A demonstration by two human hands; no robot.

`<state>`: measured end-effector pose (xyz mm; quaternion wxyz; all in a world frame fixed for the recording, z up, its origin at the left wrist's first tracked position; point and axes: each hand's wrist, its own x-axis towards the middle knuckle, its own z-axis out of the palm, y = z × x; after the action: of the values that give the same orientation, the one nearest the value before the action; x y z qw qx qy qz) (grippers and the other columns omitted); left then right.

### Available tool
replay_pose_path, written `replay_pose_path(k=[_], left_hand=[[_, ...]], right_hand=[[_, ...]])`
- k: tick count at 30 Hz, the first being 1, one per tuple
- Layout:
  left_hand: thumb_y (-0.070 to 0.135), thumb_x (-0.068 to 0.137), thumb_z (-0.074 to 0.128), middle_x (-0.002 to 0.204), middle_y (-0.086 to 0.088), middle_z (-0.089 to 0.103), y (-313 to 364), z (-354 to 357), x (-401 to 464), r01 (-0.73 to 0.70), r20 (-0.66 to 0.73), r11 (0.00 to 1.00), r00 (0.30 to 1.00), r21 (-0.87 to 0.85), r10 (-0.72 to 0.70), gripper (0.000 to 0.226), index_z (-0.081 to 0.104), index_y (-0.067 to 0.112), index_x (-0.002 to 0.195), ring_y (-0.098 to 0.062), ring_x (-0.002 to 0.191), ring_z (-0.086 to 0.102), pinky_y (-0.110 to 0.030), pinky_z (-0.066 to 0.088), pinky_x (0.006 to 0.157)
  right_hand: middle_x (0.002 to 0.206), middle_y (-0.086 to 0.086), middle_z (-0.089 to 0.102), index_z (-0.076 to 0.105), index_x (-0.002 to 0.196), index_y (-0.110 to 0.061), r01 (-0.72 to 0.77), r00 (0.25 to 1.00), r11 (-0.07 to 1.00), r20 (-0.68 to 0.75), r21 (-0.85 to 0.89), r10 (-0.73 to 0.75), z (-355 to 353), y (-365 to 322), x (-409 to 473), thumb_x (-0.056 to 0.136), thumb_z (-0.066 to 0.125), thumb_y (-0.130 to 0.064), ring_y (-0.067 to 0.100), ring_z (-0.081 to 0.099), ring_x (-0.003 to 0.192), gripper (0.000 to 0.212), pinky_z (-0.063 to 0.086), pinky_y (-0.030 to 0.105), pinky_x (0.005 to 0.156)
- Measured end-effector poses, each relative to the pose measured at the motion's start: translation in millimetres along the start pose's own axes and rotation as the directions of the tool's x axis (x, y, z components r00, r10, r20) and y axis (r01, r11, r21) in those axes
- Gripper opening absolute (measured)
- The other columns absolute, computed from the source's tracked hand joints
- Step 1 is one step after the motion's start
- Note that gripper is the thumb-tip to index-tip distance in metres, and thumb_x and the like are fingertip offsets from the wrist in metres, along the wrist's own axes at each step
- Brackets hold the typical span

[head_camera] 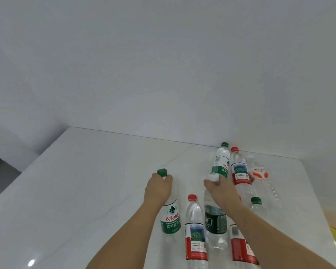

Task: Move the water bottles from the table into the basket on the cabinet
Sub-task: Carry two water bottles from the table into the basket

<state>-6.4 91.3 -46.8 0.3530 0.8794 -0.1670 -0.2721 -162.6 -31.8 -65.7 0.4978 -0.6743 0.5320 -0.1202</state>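
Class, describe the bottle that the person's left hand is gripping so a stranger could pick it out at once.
Start at the white table and find the cluster of bottles on its right half. The bottle stands at the cluster's left edge, the left hand gripping its neck. Unlike the red-capped bottle beside it, it has a green cap and green label.
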Motion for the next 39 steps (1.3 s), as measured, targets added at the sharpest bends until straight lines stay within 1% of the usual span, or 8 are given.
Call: replay_pose_path(k=[3, 8, 13, 16, 18, 26, 35, 39], left_hand=[[0.034, 0.098, 0.049, 0.081, -0.001, 0.057, 44, -42, -36, -0.137, -0.13, 0.986, 0.984, -0.097, 0.124, 0.033, 0.053, 0.004, 0.109, -0.014, 0.068, 0.053, -0.028, 0.038, 0.055], [0.037, 0.097, 0.051, 0.088, 0.004, 0.058, 117, -129, -105, -0.347, -0.342, 0.914, 0.902, -0.21, 0.263, 0.026, 0.049, 0.014, 0.107, -0.009, 0.079, 0.057, -0.029, 0.042, 0.062], [0.042, 0.097, 0.049, 0.089, 0.009, 0.057, 165, -219, -175, -0.506, -0.508, 0.856, 0.767, -0.102, 0.392, 0.027, 0.05, 0.017, 0.106, -0.005, 0.079, 0.055, -0.028, 0.042, 0.063], [0.046, 0.095, 0.046, 0.083, 0.009, 0.058, 176, -273, -213, -0.531, -0.618, 0.847, 0.667, -0.002, 0.417, 0.03, 0.052, 0.017, 0.099, -0.009, 0.076, 0.056, -0.033, 0.047, 0.069], [0.048, 0.093, 0.043, 0.076, 0.007, 0.057, 174, -307, -234, -0.522, -0.688, 0.851, 0.594, 0.065, 0.417, 0.032, 0.051, 0.017, 0.091, -0.013, 0.068, 0.054, -0.033, 0.043, 0.063], [0.047, 0.084, 0.038, 0.071, 0.006, 0.057, 105, -443, -277, -0.464, -0.83, 0.872, 0.415, 0.158, 0.371, 0.03, 0.047, 0.019, 0.078, -0.015, 0.062, 0.051, -0.031, 0.033, 0.054], [0.046, 0.087, 0.04, 0.078, 0.001, 0.063, -36, -594, -282, -0.325, -0.878, 0.917, 0.338, 0.23, 0.34, 0.034, 0.055, 0.016, 0.089, -0.021, 0.07, 0.058, -0.033, 0.041, 0.06], [0.046, 0.088, 0.041, 0.076, 0.003, 0.062, -90, -654, -281, -0.284, -0.899, 0.933, 0.312, 0.219, 0.306, 0.033, 0.055, 0.017, 0.087, -0.019, 0.069, 0.057, -0.034, 0.042, 0.061]], right_hand=[[0.081, -0.004, 0.066, 0.056, 0.082, -0.025, 0.16, 0.985, 0.983, -0.08, 0.087, -0.153, -31, -56, -29, 0.086, 0.063, -0.041, 0.014, 0.063, 0.076, 0.018, 0.051, 0.031, 0.067], [0.078, -0.009, 0.063, 0.061, 0.082, -0.02, 0.435, 0.899, 0.861, -0.175, 0.264, -0.4, -71, -166, -93, 0.085, 0.064, -0.033, 0.004, 0.056, 0.069, 0.014, 0.039, 0.023, 0.057], [0.071, -0.004, 0.06, 0.056, 0.078, -0.015, 0.611, 0.79, 0.725, -0.174, 0.319, -0.588, -90, -260, -166, 0.083, 0.062, -0.035, 0.009, 0.054, 0.061, 0.021, 0.042, 0.027, 0.056], [0.069, -0.009, 0.059, 0.056, 0.076, -0.02, 0.673, 0.729, 0.63, -0.202, 0.387, -0.654, -89, -308, -207, 0.082, 0.063, -0.033, 0.0, 0.053, 0.055, 0.017, 0.04, 0.025, 0.056], [0.073, -0.007, 0.062, 0.059, 0.079, -0.018, 0.701, 0.695, 0.583, -0.21, 0.412, -0.688, -80, -335, -233, 0.082, 0.063, -0.033, 0.002, 0.055, 0.059, 0.016, 0.04, 0.026, 0.056], [0.079, 0.0, 0.068, 0.061, 0.081, -0.017, 0.759, 0.59, 0.475, -0.163, 0.445, -0.79, 18, -422, -336, 0.08, 0.063, -0.032, 0.014, 0.06, 0.067, 0.015, 0.046, 0.028, 0.06], [0.075, 0.001, 0.066, 0.06, 0.08, -0.01, 0.714, 0.554, 0.44, -0.054, 0.544, -0.831, 192, -483, -433, 0.082, 0.063, -0.026, 0.016, 0.059, 0.067, 0.017, 0.046, 0.03, 0.064], [0.071, 0.0, 0.065, 0.06, 0.079, -0.009, 0.694, 0.539, 0.449, 0.007, 0.563, -0.843, 259, -507, -467, 0.082, 0.063, -0.025, 0.015, 0.057, 0.064, 0.016, 0.044, 0.027, 0.058]])
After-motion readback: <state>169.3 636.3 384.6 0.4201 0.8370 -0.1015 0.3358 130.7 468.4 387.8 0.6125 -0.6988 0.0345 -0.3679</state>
